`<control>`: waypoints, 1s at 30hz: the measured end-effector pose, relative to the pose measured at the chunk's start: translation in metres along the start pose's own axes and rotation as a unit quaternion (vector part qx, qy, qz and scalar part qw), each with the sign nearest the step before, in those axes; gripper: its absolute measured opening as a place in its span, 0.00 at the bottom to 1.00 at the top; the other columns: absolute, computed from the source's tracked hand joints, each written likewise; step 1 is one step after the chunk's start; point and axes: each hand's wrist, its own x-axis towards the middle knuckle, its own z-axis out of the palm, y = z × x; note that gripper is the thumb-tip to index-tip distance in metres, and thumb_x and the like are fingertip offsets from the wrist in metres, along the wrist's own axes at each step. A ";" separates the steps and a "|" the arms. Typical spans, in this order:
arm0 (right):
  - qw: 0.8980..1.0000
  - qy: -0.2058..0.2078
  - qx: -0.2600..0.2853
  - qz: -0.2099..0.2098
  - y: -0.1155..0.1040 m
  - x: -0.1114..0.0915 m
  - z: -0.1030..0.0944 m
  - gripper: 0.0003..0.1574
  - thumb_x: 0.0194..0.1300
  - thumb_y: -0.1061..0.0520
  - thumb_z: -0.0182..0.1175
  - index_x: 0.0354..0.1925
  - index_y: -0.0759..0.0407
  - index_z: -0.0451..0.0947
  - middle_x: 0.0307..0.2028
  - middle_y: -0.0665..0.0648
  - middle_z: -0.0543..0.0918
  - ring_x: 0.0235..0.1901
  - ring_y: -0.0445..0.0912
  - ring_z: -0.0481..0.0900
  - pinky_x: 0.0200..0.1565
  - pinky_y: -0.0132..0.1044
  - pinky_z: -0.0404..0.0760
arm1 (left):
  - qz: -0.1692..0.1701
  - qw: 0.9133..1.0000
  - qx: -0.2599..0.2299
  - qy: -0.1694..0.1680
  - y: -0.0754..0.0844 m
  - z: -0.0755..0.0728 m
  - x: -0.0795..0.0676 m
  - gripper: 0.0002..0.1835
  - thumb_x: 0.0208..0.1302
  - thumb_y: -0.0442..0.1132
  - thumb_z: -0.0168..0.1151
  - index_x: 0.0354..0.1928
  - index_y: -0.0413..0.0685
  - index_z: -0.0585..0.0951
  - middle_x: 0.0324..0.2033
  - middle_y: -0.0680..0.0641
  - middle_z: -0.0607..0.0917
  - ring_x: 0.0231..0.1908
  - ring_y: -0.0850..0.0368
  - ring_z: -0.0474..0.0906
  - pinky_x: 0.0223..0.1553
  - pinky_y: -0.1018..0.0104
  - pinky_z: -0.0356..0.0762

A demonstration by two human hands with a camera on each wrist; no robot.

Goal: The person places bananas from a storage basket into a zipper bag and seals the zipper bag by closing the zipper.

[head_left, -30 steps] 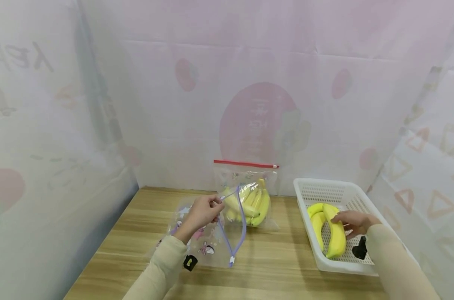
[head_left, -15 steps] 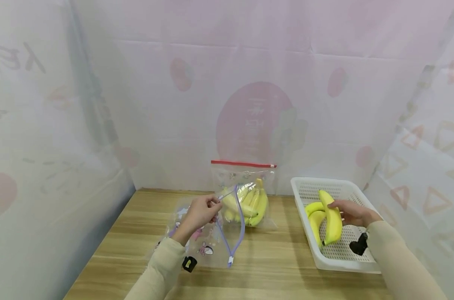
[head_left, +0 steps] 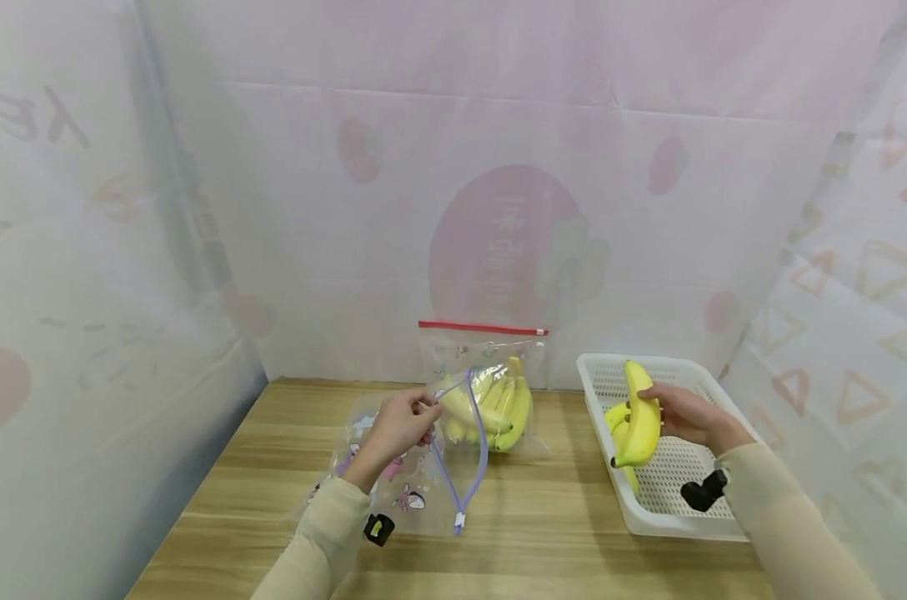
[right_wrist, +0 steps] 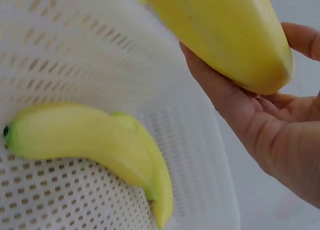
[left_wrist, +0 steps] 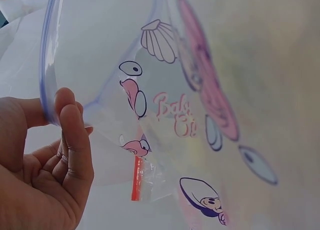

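My left hand [head_left: 403,425] pinches the rim of a clear zip bag [head_left: 431,504] with a purple zip and cartoon prints. The bag's mouth gapes toward the right, its white slider at the lower end. In the left wrist view, thumb and fingers [left_wrist: 75,135] meet on the purple rim. My right hand [head_left: 689,417] holds a yellow banana [head_left: 646,429] near the left side of a white perforated basket [head_left: 689,527]. Below it in the right wrist view, a banana [right_wrist: 75,132] lies across another banana [right_wrist: 162,175] on the basket floor.
A second clear bag [head_left: 491,350] with a red zip stands against the back curtain, several bananas [head_left: 515,417] inside it. The purple-zip bag partly overlaps it. Printed curtains [head_left: 333,225] enclose the wooden table [head_left: 243,492] at the back and sides.
My right hand has lifted the banana off the others in the basket and moved it up and left. The left hand keeps its pinch on the bag rim.
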 end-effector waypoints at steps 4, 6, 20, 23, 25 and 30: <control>0.999 0.008 0.031 -0.026 -0.009 0.003 0.022 0.26 0.75 0.59 0.37 0.60 0.77 0.44 0.43 0.58 0.77 0.43 0.50 0.81 0.44 0.44 0.81 | -0.009 1.000 -0.009 0.002 0.001 0.001 0.001 0.09 0.65 0.39 0.57 0.42 0.42 0.80 0.20 0.46 0.79 0.18 0.50 0.79 0.26 0.52 0.81; 0.998 0.015 0.045 -0.037 -0.013 0.003 0.035 0.25 0.75 0.59 0.38 0.60 0.75 0.45 0.42 0.59 0.76 0.43 0.50 0.80 0.44 0.45 0.81 | -0.012 1.000 -0.013 0.002 0.002 0.001 0.001 0.09 0.65 0.39 0.57 0.41 0.42 0.80 0.20 0.46 0.79 0.18 0.50 0.79 0.26 0.51 0.81; 0.984 0.145 0.040 -0.099 -0.023 0.014 0.116 0.31 0.73 0.59 0.45 0.63 0.77 0.47 0.41 0.61 0.71 0.35 0.47 0.82 0.36 0.41 0.83 | -0.007 1.000 -0.025 -0.003 0.005 0.005 0.001 0.08 0.65 0.38 0.57 0.40 0.41 0.80 0.19 0.45 0.79 0.16 0.55 0.77 0.25 0.53 0.81; 0.981 0.156 0.040 -0.107 -0.019 0.017 0.133 0.32 0.73 0.58 0.46 0.63 0.76 0.47 0.43 0.63 0.69 0.36 0.47 0.81 0.37 0.42 0.83 | -0.008 1.000 -0.025 -0.006 0.007 0.006 0.000 0.09 0.65 0.38 0.56 0.41 0.40 0.80 0.20 0.45 0.79 0.16 0.56 0.77 0.25 0.53 0.82; 0.980 0.158 0.040 -0.112 -0.017 0.019 0.143 0.32 0.73 0.58 0.46 0.64 0.74 0.47 0.45 0.65 0.69 0.36 0.47 0.81 0.38 0.43 0.83 | -0.011 1.000 -0.028 -0.008 0.007 0.006 -0.001 0.09 0.65 0.38 0.56 0.42 0.39 0.80 0.21 0.45 0.80 0.17 0.56 0.77 0.26 0.53 0.82; 0.975 0.168 0.068 -0.127 -0.009 0.028 0.166 0.31 0.72 0.60 0.48 0.64 0.73 0.48 0.46 0.66 0.68 0.36 0.48 0.81 0.37 0.43 0.83 | -0.016 0.999 -0.031 -0.006 0.008 0.006 -0.002 0.08 0.65 0.37 0.56 0.41 0.40 0.79 0.21 0.45 0.80 0.17 0.55 0.77 0.25 0.55 0.82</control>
